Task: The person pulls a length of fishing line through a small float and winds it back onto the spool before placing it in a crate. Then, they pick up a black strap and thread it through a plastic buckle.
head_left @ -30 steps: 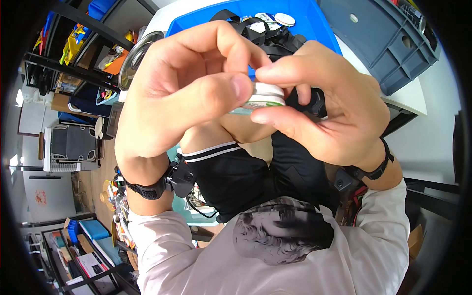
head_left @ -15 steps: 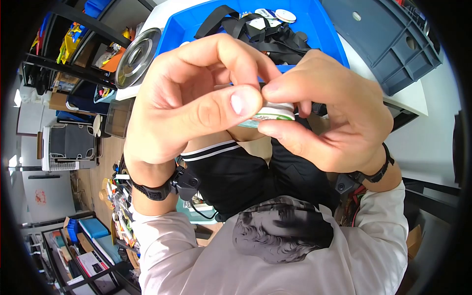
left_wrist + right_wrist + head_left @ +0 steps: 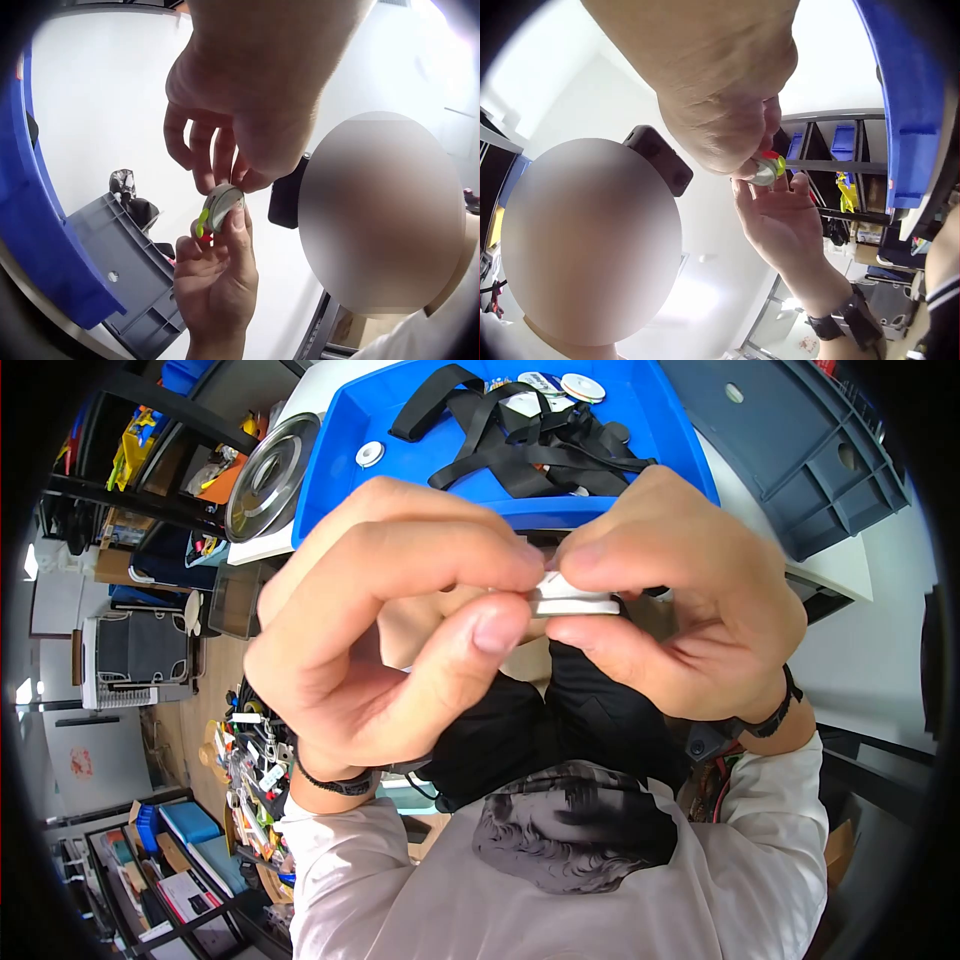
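Between my hands, in front of my lap, is a small round white spool (image 3: pixel 575 603), seen edge-on in the head view. My right hand (image 3: pixel 690 590) pinches it between thumb and forefinger. At the spool's other edge, the thumb and forefinger of my left hand (image 3: pixel 390 620) come together and grip it. From the left wrist, the spool (image 3: pixel 227 208) shows a pale face with a green rim, and the right thumb presses on that face. A yellow-green piece (image 3: pixel 201 223) sticks out at its side, near a bit of red.
Beyond the hands, a blue bin (image 3: pixel 345 490) on a white table holds black straps (image 3: pixel 510 445), round white discs (image 3: pixel 583 388) and a small white spool (image 3: pixel 370 454). A metal lid (image 3: pixel 270 478) lies left of it, a grey crate (image 3: pixel 790 450) right.
Both hands have come lower in the head view, uncovering more of the bin. The left hand has turned and its thumb dropped; the spool now shows a plain white edge, not the green-printed side.
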Demonstrator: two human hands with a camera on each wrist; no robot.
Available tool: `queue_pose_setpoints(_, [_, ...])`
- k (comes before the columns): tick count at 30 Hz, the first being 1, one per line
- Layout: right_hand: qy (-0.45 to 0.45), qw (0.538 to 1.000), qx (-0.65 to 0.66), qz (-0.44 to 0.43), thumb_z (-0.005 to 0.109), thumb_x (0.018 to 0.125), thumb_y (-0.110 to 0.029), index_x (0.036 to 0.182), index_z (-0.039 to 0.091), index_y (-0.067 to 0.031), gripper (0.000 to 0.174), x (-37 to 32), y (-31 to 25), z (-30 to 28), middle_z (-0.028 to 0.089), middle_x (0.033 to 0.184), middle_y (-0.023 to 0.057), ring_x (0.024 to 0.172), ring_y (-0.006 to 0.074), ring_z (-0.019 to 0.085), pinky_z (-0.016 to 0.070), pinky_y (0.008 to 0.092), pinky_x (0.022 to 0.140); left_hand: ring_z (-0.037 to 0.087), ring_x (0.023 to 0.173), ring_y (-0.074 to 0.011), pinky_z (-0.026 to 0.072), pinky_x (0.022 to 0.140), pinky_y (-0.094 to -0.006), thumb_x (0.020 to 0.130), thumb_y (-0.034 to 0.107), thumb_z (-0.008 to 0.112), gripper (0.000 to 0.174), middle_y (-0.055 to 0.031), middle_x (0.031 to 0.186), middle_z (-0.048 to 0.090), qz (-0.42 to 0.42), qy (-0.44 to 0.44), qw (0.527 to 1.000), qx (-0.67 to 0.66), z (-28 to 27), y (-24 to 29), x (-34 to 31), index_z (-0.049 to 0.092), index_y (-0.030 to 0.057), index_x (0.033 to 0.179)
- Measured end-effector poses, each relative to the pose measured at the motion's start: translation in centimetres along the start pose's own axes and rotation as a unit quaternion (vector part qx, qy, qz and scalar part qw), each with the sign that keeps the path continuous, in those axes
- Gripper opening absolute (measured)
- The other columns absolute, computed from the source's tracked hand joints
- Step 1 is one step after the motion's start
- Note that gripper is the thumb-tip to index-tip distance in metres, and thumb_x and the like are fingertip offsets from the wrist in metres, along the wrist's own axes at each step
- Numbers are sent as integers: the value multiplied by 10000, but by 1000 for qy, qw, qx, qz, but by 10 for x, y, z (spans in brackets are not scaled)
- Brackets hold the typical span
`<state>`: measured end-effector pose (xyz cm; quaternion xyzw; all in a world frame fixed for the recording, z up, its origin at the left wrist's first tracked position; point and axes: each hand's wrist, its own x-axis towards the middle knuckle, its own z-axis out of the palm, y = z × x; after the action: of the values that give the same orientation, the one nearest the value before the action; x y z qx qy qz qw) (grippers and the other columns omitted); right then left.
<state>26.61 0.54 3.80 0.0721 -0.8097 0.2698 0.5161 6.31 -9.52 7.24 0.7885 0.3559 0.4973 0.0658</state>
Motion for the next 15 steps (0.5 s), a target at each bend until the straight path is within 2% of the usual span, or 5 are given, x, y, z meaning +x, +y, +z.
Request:
queue_pose_setpoints(3, [-10,999,8,36,794,695,87,1031,668,14,366,-3,0,2,709,900,138,750,204,646,420,326,667,642,766,-218,503,708,-304,796,70,744,193,-170,834,682,-28,-3,1000,-1,-4,3,11,674,-71,907])
queue_pose_setpoints(5, [-27,998,19,50,796,692,82,1015,676,8,352,-4,1,2,709,885,133,732,205,643,426,321,662,646,713,-219,500,655,-302,750,50,762,178,-165,792,682,-97,-79,991,-38,-11,4,16,691,-70,860])
queue_pose_setpoints(6, [-44,997,27,61,798,689,77,999,684,2,339,-5,2,2,710,869,129,714,206,639,433,317,656,647,676,-212,497,623,-302,716,30,769,160,-155,770,688,-116,-72,989,-61,-9,3,15,703,-65,827])
queue_pose_setpoints(9, [-42,996,31,71,805,682,65,981,691,-3,327,-11,7,3,713,861,125,695,203,634,446,306,634,643,670,-197,486,616,-289,707,11,769,153,-145,775,697,-124,-107,984,-72,-8,-2,15,706,-63,826])
queue_pose_setpoints(15, [-50,993,5,106,816,680,59,985,685,-5,338,-19,12,0,721,873,101,711,181,617,435,273,597,632,654,-167,458,580,-266,667,-18,773,158,-115,762,696,-179,-110,977,-41,-1,-7,14,712,-45,810])
